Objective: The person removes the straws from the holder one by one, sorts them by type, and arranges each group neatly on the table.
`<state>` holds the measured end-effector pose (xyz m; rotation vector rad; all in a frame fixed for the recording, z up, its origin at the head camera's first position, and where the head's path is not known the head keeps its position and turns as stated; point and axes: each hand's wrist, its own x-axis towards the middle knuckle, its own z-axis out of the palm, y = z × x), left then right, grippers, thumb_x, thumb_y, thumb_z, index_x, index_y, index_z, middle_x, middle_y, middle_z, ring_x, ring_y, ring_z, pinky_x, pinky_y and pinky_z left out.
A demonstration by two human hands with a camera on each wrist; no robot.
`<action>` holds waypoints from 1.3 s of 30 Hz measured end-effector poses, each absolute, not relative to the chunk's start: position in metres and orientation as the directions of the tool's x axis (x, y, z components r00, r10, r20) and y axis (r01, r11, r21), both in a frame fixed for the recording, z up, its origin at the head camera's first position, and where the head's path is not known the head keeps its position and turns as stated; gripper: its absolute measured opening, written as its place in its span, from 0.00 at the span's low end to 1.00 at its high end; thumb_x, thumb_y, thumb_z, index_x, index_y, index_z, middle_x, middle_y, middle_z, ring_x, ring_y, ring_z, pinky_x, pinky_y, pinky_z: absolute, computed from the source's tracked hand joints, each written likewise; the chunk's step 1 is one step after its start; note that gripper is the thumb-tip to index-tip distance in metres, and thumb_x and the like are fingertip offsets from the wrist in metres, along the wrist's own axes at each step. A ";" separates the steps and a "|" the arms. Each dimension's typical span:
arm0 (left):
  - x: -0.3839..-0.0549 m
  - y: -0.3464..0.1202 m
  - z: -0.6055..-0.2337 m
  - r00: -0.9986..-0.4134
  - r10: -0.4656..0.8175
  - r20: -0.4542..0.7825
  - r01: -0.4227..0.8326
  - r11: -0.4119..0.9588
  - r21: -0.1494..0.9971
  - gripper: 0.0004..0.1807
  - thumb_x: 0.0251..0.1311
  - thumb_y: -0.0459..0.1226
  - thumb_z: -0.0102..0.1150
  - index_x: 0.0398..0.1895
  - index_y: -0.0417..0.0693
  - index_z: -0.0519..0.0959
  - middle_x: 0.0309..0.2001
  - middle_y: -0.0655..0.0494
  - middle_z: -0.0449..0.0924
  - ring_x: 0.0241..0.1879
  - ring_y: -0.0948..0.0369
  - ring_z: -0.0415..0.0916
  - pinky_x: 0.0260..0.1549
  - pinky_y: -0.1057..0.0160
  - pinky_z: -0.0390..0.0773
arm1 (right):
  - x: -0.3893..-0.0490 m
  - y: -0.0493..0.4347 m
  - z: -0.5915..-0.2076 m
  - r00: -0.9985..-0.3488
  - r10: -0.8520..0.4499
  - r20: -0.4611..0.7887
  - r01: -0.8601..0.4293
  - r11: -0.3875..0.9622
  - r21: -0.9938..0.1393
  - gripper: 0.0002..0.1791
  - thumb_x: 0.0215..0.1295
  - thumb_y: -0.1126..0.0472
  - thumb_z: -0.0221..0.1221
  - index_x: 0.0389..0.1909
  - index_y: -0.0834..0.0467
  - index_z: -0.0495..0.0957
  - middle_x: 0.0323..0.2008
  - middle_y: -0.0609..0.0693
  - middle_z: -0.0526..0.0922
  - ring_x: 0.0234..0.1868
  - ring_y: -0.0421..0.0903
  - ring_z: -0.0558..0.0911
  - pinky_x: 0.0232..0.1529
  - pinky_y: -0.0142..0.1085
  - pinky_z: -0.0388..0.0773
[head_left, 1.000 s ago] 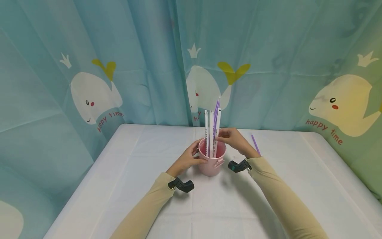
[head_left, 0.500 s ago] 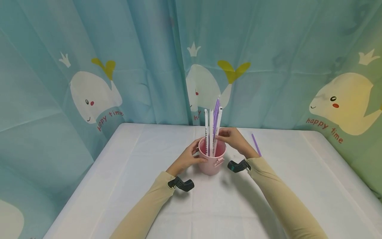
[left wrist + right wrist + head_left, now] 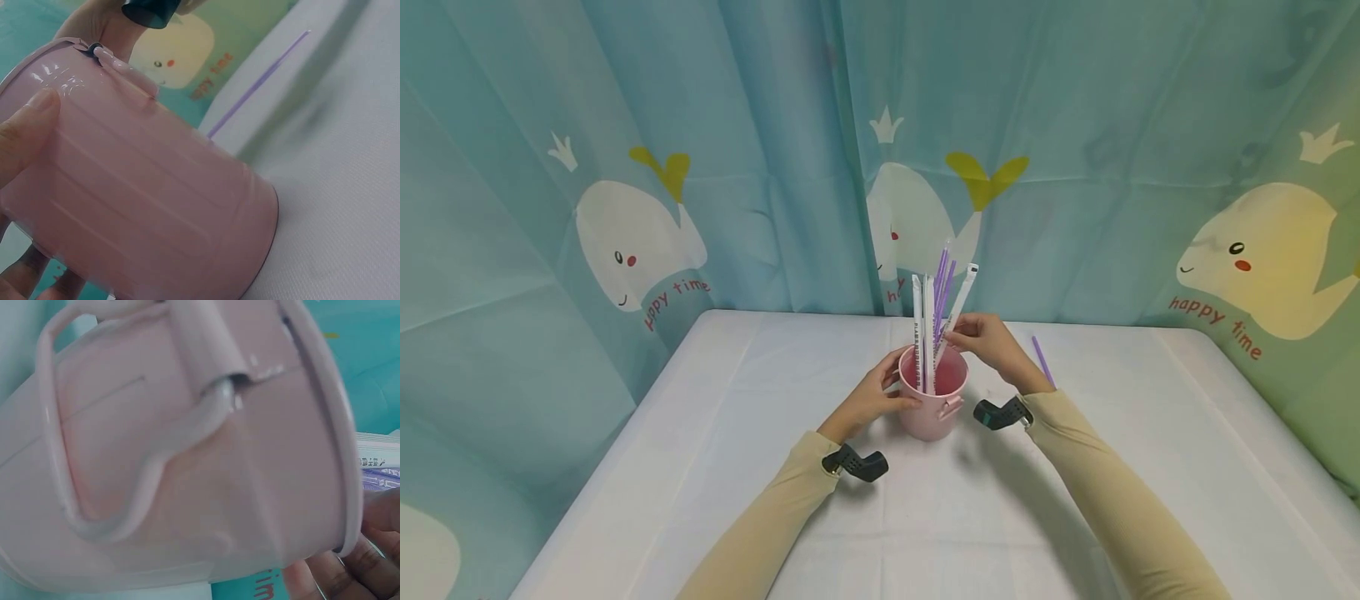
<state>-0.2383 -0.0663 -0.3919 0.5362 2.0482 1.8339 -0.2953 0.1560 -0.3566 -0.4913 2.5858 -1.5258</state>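
Observation:
A small pink bucket [image 3: 928,421] stands upright on the table, holding several white paper-wrapped straws [image 3: 917,321] and purple straws [image 3: 942,275]. My left hand [image 3: 868,400] grips the bucket's left side near the rim; its thumb [image 3: 37,119] lies along the wall in the left wrist view. Above the rim on the right, my right hand [image 3: 996,346] pinches a wrapped straw [image 3: 964,290] that leans to the right, its lower end inside the bucket. The right wrist view shows the bucket's wire handle [image 3: 56,456] close up and fingers [image 3: 369,562] at the rim.
One loose purple straw [image 3: 1042,360] lies on the white table [image 3: 1150,433] behind the right forearm, also visible in the left wrist view. A teal curtain [image 3: 775,125] with whale prints hangs along the back and sides.
The wrapped straw in the right hand has tilted to the right, away from the others, and a second purple straw now shows beside the first. The left hand and bucket stay put.

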 end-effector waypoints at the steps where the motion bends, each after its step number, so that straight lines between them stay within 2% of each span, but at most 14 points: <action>1: -0.238 -0.066 -0.391 -0.873 0.488 -0.001 0.053 0.097 0.994 0.45 0.53 0.28 0.63 0.72 0.46 0.51 0.73 0.45 0.51 0.72 0.45 0.50 0.68 0.44 0.59 | -0.295 0.156 -0.356 -0.943 -0.324 0.078 -0.222 0.438 -0.871 0.16 0.65 0.63 0.56 0.48 0.70 0.75 0.45 0.67 0.82 0.44 0.51 0.85 0.52 0.46 0.80; 6: -0.237 -0.066 -0.391 -0.875 0.483 -0.005 0.046 0.094 0.995 0.45 0.53 0.28 0.63 0.73 0.46 0.51 0.73 0.45 0.51 0.72 0.46 0.50 0.68 0.45 0.59 | -0.295 0.157 -0.354 -0.944 -0.324 0.067 -0.198 0.392 -0.898 0.17 0.66 0.63 0.54 0.51 0.71 0.72 0.46 0.68 0.81 0.39 0.44 0.86 0.54 0.47 0.79; 12: -0.237 -0.066 -0.390 -0.875 0.484 -0.009 0.040 0.091 0.995 0.45 0.53 0.27 0.62 0.73 0.46 0.51 0.73 0.45 0.51 0.72 0.46 0.50 0.69 0.45 0.58 | -0.296 0.158 -0.349 -0.932 -0.351 0.092 -0.208 0.310 -0.928 0.16 0.69 0.67 0.48 0.52 0.73 0.66 0.48 0.74 0.78 0.33 0.31 0.83 0.50 0.44 0.81; 21: -0.244 -0.066 -0.400 -0.874 0.487 0.002 0.051 0.087 0.995 0.46 0.53 0.27 0.63 0.73 0.47 0.50 0.73 0.45 0.51 0.72 0.46 0.50 0.68 0.44 0.59 | -0.297 0.161 -0.339 -0.926 -0.357 0.118 -0.236 0.306 -0.922 0.19 0.68 0.66 0.52 0.56 0.69 0.65 0.49 0.72 0.78 0.37 0.35 0.85 0.45 0.32 0.83; 26: -0.253 -0.065 -0.416 -0.879 0.477 0.019 0.067 0.084 0.994 0.46 0.52 0.29 0.65 0.73 0.52 0.51 0.73 0.49 0.52 0.72 0.48 0.51 0.68 0.45 0.60 | -0.297 0.163 -0.331 -0.931 -0.344 0.120 -0.242 0.339 -0.909 0.18 0.67 0.65 0.53 0.55 0.70 0.67 0.49 0.71 0.78 0.38 0.37 0.85 0.44 0.30 0.83; 30: -0.253 -0.065 -0.418 -0.879 0.475 0.038 0.084 0.075 0.994 0.46 0.51 0.30 0.66 0.72 0.53 0.53 0.73 0.49 0.53 0.72 0.47 0.53 0.68 0.44 0.60 | -0.297 0.165 -0.320 -0.930 -0.343 0.130 -0.254 0.346 -0.903 0.18 0.68 0.64 0.53 0.53 0.71 0.68 0.49 0.71 0.79 0.36 0.33 0.84 0.44 0.29 0.83; 35: -0.253 -0.065 -0.417 -0.884 0.467 0.030 0.080 0.088 0.993 0.46 0.51 0.30 0.66 0.72 0.54 0.53 0.73 0.50 0.54 0.72 0.48 0.53 0.68 0.44 0.60 | -0.297 0.169 -0.307 -0.933 -0.330 0.145 -0.266 0.360 -0.894 0.18 0.67 0.63 0.53 0.53 0.71 0.70 0.46 0.65 0.82 0.33 0.30 0.83 0.44 0.30 0.83; 39: -0.253 -0.065 -0.417 -0.885 0.465 0.021 0.072 0.092 0.993 0.46 0.52 0.29 0.64 0.72 0.53 0.52 0.73 0.49 0.53 0.72 0.47 0.51 0.68 0.44 0.59 | -0.298 0.173 -0.299 -0.931 -0.323 0.173 -0.278 0.317 -0.907 0.18 0.67 0.64 0.54 0.51 0.73 0.71 0.38 0.51 0.87 0.33 0.30 0.84 0.44 0.31 0.83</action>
